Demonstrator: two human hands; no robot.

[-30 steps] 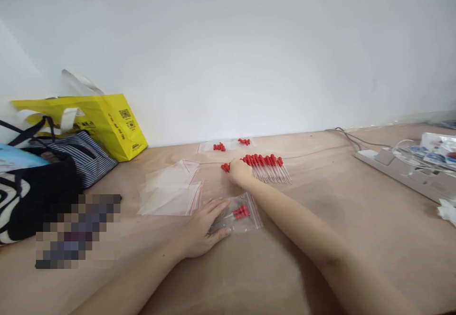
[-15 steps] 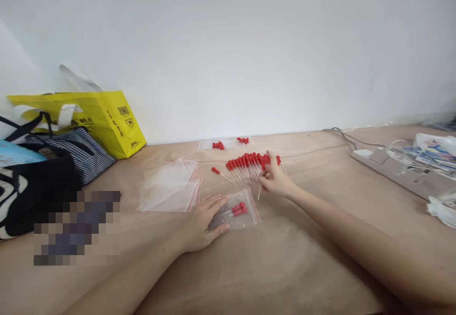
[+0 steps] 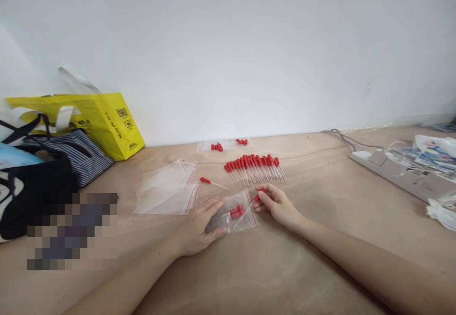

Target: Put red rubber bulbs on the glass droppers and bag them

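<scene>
My left hand (image 3: 204, 224) lies on the closed end of a clear zip bag (image 3: 245, 222), fingers stretched and thumb apart. Inside that bag are a few droppers with red rubber bulbs (image 3: 236, 212). At the bag's red-striped mouth, my right hand (image 3: 276, 205) pinches another dropper (image 3: 259, 195) by its red bulb. The thin clear tube of this dropper points left into the mouth of the bag. Beyond the hands lies a row of several red-bulbed droppers (image 3: 252, 163), tubes toward me. A single dropper (image 3: 205, 180) lies apart, left of the row.
Flat zip bags (image 3: 164, 191) overlap on the left. Filled bags (image 3: 217, 147) lie near the wall. A yellow bag (image 3: 117, 125), a striped pouch (image 3: 87, 158) and a black bag (image 3: 39, 196) stand far left. To the right are a power strip (image 3: 388, 167) and cables.
My right hand has come from the row toward me, bringing a dropper to the bag's mouth. The single dropper has shifted left and nearer. My left hand stays on the bag.
</scene>
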